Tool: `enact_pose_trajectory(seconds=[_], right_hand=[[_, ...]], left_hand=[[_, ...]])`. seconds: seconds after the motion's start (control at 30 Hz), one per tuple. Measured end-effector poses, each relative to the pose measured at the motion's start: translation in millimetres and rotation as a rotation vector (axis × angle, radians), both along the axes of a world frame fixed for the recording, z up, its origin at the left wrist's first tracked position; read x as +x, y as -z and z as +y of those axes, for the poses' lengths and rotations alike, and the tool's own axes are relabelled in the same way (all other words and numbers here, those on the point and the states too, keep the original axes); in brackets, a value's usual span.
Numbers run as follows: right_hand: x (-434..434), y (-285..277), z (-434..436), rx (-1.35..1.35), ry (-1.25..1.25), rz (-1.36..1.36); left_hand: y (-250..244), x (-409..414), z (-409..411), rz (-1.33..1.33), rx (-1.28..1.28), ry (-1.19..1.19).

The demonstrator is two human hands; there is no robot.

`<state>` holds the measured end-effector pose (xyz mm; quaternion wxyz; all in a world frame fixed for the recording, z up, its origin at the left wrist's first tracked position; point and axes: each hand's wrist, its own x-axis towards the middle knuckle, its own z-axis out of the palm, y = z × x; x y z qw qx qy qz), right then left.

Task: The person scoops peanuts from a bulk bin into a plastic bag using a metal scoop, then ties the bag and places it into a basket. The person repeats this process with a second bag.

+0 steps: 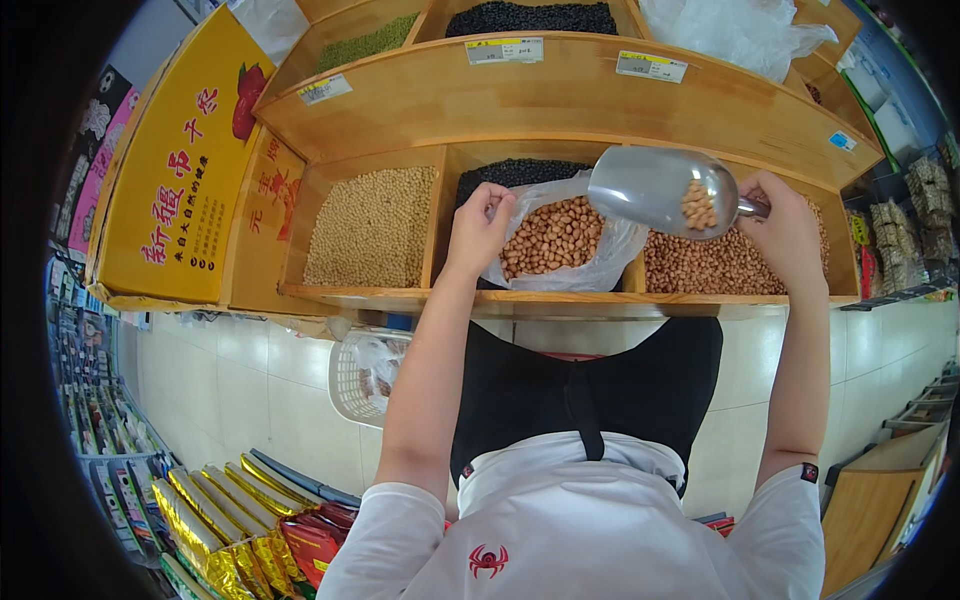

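My right hand [784, 225] grips the short handle of a metal scoop [645, 184], held above the bins with its mouth to the left. A small heap of shelled peanuts [699, 206] lies in the scoop near the handle. Below its mouth is a clear plastic bag [600, 274], standing open and partly filled with peanuts [551, 236]. My left hand [480, 229] pinches the left rim of this bag. It rests in a wooden bin of black beans [517, 171]. Under the scoop, the right-hand bin holds loose peanuts [712, 264].
Soybeans [371, 229] fill the left bin beside a yellow carton [180, 165]. A raised rear row holds green beans [367, 41], black beans [532, 19] and crumpled plastic bags [739, 30]. A white plastic basket [349, 382] stands on the floor. Gold packets [217, 517] sit at lower left.
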<state>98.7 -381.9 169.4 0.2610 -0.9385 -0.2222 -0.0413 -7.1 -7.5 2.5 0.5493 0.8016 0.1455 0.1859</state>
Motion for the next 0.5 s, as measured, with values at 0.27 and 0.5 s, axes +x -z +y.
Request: enact_pose_trajectory(seconds=[0.27,0.5], right_hand=[[-39,-28,36,-0.336,-0.177,-0.353],[-1,-20,-31,-0.381,0.11,-0.252]], left_hand=[[7,1,3,-0.031,0.048,0.001],[6,1,2,-0.037,0.046,0.014]])
